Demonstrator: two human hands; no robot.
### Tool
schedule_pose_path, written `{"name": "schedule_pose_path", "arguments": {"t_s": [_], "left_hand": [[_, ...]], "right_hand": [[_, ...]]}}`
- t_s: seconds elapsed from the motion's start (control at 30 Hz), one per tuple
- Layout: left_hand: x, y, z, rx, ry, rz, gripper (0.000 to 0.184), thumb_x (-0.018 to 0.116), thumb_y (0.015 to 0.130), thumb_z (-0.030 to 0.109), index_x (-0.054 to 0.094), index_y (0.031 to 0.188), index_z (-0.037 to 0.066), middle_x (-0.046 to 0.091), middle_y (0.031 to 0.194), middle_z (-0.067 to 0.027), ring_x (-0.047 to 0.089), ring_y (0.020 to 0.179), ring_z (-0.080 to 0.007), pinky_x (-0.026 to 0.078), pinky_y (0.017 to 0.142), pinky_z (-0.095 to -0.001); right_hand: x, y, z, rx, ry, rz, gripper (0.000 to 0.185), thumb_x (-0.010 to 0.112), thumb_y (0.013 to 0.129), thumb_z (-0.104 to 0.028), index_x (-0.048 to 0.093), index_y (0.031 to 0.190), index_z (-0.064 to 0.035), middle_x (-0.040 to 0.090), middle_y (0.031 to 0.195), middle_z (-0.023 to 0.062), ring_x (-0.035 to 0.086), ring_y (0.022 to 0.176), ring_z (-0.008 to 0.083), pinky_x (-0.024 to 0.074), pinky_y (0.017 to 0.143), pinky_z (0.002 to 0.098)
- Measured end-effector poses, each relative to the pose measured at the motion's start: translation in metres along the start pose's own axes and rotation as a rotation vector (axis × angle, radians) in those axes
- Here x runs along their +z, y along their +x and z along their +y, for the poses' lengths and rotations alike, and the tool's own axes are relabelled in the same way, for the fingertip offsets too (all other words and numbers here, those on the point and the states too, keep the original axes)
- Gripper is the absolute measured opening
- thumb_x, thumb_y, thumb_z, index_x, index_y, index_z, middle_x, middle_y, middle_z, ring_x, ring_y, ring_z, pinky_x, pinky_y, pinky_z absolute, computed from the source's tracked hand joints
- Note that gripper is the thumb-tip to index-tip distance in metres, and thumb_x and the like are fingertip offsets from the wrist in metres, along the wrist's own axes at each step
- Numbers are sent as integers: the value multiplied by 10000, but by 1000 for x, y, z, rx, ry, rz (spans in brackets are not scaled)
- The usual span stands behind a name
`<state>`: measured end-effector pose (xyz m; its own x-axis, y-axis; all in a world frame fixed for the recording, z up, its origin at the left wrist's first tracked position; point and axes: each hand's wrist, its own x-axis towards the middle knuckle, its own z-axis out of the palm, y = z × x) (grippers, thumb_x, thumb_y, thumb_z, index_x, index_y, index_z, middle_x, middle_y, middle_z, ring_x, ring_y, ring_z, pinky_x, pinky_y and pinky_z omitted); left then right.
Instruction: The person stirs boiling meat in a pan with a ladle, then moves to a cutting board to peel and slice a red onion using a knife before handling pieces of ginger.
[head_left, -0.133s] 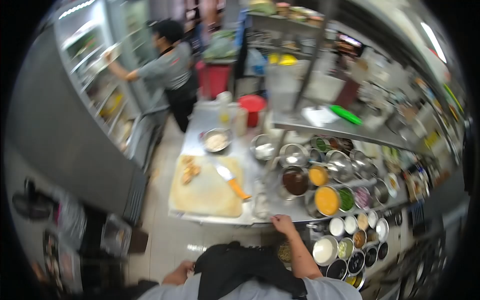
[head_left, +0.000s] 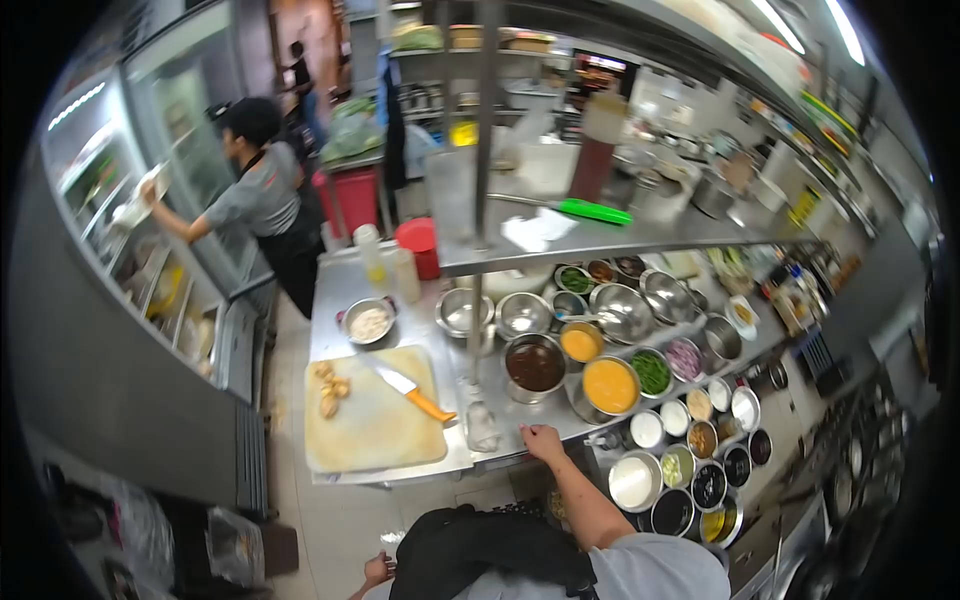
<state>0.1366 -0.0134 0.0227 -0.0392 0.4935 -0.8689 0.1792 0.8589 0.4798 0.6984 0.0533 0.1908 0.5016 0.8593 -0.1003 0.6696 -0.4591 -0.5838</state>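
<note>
My right hand (head_left: 542, 441) is closed at the counter's front edge, just right of a crumpled whitish cloth (head_left: 482, 428), with nothing visible in it. Low in the view, my left hand (head_left: 378, 569) hangs beside my dark apron, its fingers curled; whether they hold anything is hidden. A knife (head_left: 418, 395) with an orange handle lies across the top right of a cutting board (head_left: 380, 440). Small tan pieces (head_left: 330, 388) rest on the board's left part. Behind it stands a metal bowl (head_left: 368, 321) of pale food.
Pots of dark sauce (head_left: 534, 366) and orange liquid (head_left: 610, 386) stand right of the cloth. Several containers (head_left: 648, 430) fill the lower right. A metal shelf (head_left: 640, 250) with an upright post overhangs the counter. A person (head_left: 262, 190) reaches into an open fridge at left.
The view has swung to the right, so the board, counter and other person appear further left. My right hand remains closed by the counter edge; my left hand sits lower in view.
</note>
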Motion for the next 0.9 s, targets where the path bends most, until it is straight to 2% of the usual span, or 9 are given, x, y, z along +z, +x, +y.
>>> {"name": "schedule_pose_path", "arguments": {"t_s": [0.1, 0.13, 0.2, 0.27, 0.33, 0.37, 0.47, 0.57, 0.9], "left_hand": [[-41, 7, 27, 141, -180, 283, 625, 471, 1057, 568, 628, 1084, -35, 667, 803, -142, 576, 587, -224, 489, 536, -396], [-49, 15, 47, 236, -240, 311, 724, 423, 1053, 621, 609, 1184, -65, 689, 950, -202, 653, 740, -264, 527, 596, -427], [-25, 24, 81, 373, -326, 464, 779, 412, 1036, 662, 587, 1245, -68, 677, 1068, -242, 680, 788, -325, 558, 648, -446], [2, 31, 124, 519, -429, 615, 840, 402, 1020, 703, 565, 1305, -70, 665, 1186, -281, 706, 836, -387, 589, 700, -465], [14, 37, 163, 560, -379, 898, 897, 347, 1008, 736, 490, 1424, -45, 564, 1390, -323, 627, 1172, -478, 531, 953, -559], [24, 36, 176, 566, -374, 888, 897, 347, 1008, 736, 490, 1424, -45, 564, 1390, -323, 627, 1172, -478, 531, 953, -559], [48, 26, 211, 41, -463, 934, 945, 231, 974, 791, 434, 1518, 46, 445, 1511, -324, 486, 1349, -523, 424, 1106, -633], [74, 16, 232, 26, -662, 946, 928, 200, 986, 768, 407, 1530, 46, 443, 1503, -337, 481, 1351, -531, 406, 1119, -640], [77, 23, 242, 2, -522, 1071, 789, 173, 1057, 630, 447, 1479, 21, 506, 1422, -336, 507, 1323, -513, 404, 1110, -628]], "right_hand": [[34, -17, -3, 130, 92, -39, 572, 543, 983, -539, 763, 879, -22, 709, 855, 266, 678, 915, 484, 543, 864, 519], [42, -12, -1, 104, 85, -10, 576, 538, 984, -540, 765, 870, -24, 715, 830, 252, 689, 892, 470, 550, 863, 507], [32, -16, 6, 96, 64, 27, 580, 533, 985, -542, 768, 862, -26, 720, 805, 239, 700, 870, 456, 557, 862, 496], [10, -16, -3, 285, 184, -144, 574, 535, 984, -536, 774, 852, -31, 713, 726, 225, 719, 730, 407, 582, 818, 459], [7, -14, -5, 312, 218, -158, 589, 535, 987, -539, 770, 826, -23, 706, 684, 203, 707, 640, 360, 593, 745, 440], [3, -14, -1, 334, 234, -185, 606, 534, 990, -542, 765, 800, -15, 698, 642, 180, 696, 551, 313, 604, 673, 420], [-1, 1, 2, 435, 328, -317, 655, 518, 1007, -547, 738, 738, 8, 693, 619, 139, 645, 461, 246, 584, 542, 382], [1, 12, 9, 455, 462, -374, 726, 498, 1027, -560, 685, 640, 26, 664, 579, 116, 622, 460, 223, 551, 498, 388], [-9, -4, 1, 453, 325, -330, 626, 546, 999, -527, 726, 709, -3, 663, 570, 119, 610, 432, 230, 548, 501, 401]]}}
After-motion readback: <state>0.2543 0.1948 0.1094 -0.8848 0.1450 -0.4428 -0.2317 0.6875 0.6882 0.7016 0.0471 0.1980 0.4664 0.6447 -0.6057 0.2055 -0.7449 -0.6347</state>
